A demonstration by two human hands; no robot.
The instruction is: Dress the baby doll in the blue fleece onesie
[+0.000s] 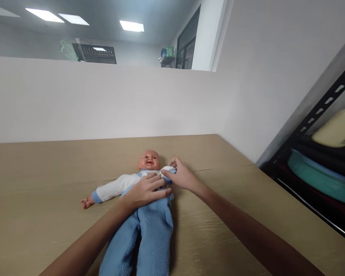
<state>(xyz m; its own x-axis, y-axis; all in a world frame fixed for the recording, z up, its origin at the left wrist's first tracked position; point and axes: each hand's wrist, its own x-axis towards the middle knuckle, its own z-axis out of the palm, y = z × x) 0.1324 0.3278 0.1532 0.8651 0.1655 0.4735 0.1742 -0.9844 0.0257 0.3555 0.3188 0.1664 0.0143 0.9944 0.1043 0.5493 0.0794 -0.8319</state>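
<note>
A baby doll [155, 218] lies on its back on the wooden table, head away from me. It wears light blue fleece trousers and a white top with blue cuffs. My left hand [148, 189] lies across the doll's chest, its thumb apart from the slightly bent fingers. My right hand [179, 174] is closed around the white sleeve [168, 168] on the doll's right-hand side in view; the doll's hand on that side is hidden. The other sleeve [116, 187] stretches out to the left, with a small plastic hand [87, 202] showing at the cuff.
The table [46, 226] meets a white wall [103, 101] at the back, with a window [103, 34] above it. To the right stands a black metal rack [313, 119] holding a teal basin [322, 178] and a cream-coloured container [337, 128].
</note>
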